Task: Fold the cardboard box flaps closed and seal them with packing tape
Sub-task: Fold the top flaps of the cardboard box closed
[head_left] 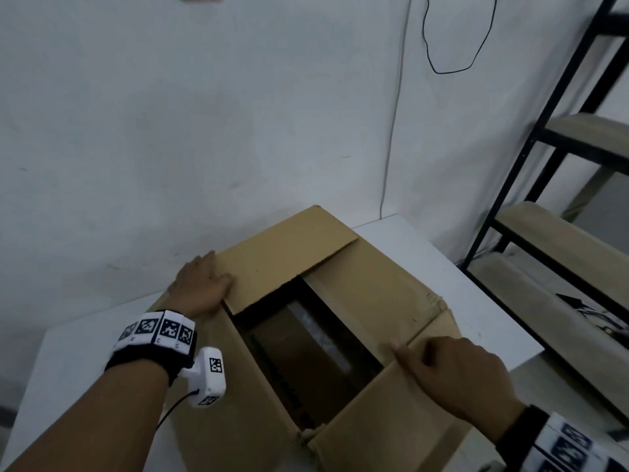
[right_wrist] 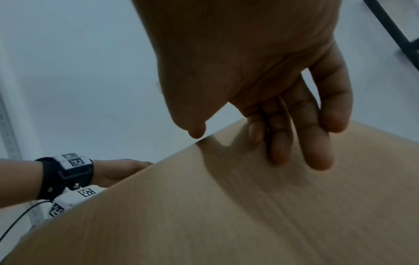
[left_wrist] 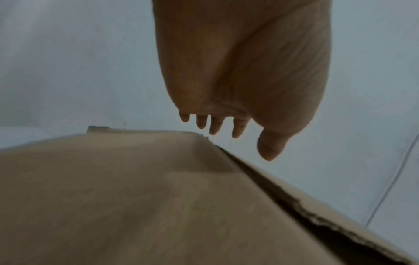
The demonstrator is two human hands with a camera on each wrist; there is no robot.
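A brown cardboard box point(head_left: 374, 301) stands on the white table point(head_left: 85, 352), its dark inside showing through the gap between the flaps. The far flap point(head_left: 289, 253) lies folded down. My left hand point(head_left: 204, 281) rests at that flap's left edge with straight fingers and the thumb on top; in the left wrist view the left hand point(left_wrist: 229, 129) hangs straight-fingered over cardboard point(left_wrist: 136, 197). My right hand point(head_left: 442, 369) lies flat on the near right flap point(head_left: 391, 420). In the right wrist view its fingers point(right_wrist: 317, 143) press on that flap point(right_wrist: 204, 215). No tape is in view.
A black metal rack with wooden shelves point(head_left: 544, 233) stands close at the right of the table. The white wall runs right behind the box, with a thin cable point(head_left: 391, 148) hanging down it. Bare table shows at the left and behind the right of the box.
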